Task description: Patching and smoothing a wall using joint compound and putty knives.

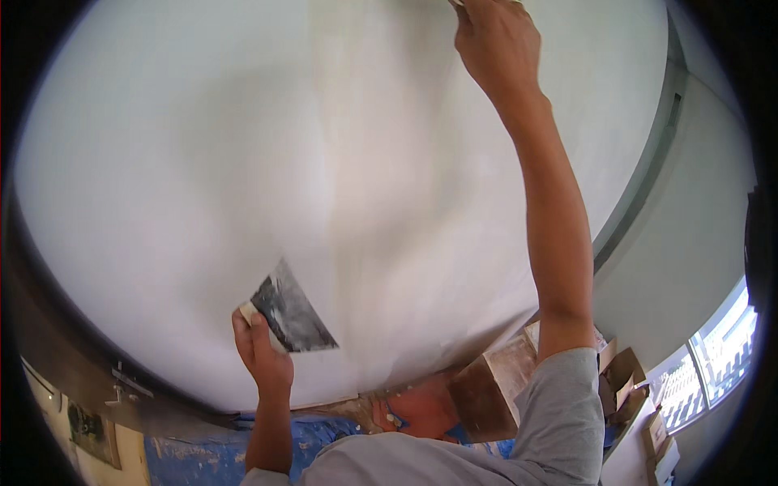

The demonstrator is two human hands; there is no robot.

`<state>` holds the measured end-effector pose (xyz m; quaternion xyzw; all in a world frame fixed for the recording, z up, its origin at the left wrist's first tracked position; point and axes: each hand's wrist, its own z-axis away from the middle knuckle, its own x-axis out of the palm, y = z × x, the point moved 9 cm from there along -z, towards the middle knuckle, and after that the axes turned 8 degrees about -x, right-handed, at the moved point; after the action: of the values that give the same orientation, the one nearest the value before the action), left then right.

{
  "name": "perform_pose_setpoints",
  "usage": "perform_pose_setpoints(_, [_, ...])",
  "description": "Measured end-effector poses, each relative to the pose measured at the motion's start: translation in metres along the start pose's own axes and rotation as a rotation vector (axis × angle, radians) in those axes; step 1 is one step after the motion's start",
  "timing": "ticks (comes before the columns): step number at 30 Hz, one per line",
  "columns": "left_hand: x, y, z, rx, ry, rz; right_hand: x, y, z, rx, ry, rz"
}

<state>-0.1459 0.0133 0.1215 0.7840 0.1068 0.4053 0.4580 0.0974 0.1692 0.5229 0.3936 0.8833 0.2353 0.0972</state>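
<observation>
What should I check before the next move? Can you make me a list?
1. Left hand gripping the wide putty knife: ok.
2. Putty knife blade free of smears: not ok, pale smears show on it.
3. Right hand holding its thing firmly: cannot tell, the picture's top edge cuts it off.
4. White wall perfectly smooth: cannot tell, shadows blur it.
5. Blue sheet spread below: ok.

Your left hand (263, 352) grips a smeared, wide-bladed putty knife (298, 314) before the white wall (162, 178), your right hand (504, 49) raised to the view's upper edge.
</observation>
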Motion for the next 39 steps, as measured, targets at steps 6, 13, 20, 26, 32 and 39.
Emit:
perform_pose_setpoints(6, [-0.048, -0.035, 0.022, -0.125, 0.049, 0.017, 0.053, -0.026, 0.06, -0.042, -0.016, 0.097])
perform_pose_setpoints(13, [-0.081, -0.049, 0.034, -0.155, 0.154, 0.007, 0.041, -0.133, 0.233, -0.116, -0.399, -0.161])
perform_pose_setpoints(20, [-0.088, -0.055, 0.027, -0.167, 0.104, 0.003, -0.001, 0.02, 0.016, -0.039, 0.072, 0.178])
perform_pose_setpoints(26, [-0.066, -0.033, 0.03, -0.114, 0.059, 0.028, 0.01, 0.071, -0.141, 0.012, 0.252, 0.183])
perform_pose_setpoints(32, [-0.066, -0.03, 0.035, -0.131, 0.047, -0.013, 0.024, 0.095, -0.187, 0.083, 0.213, 0.16])
perform_pose_setpoints(39, [-0.082, -0.049, 0.024, -0.173, -0.007, 0.054, 0.048, 0.073, -0.164, 0.042, 0.067, 0.208])
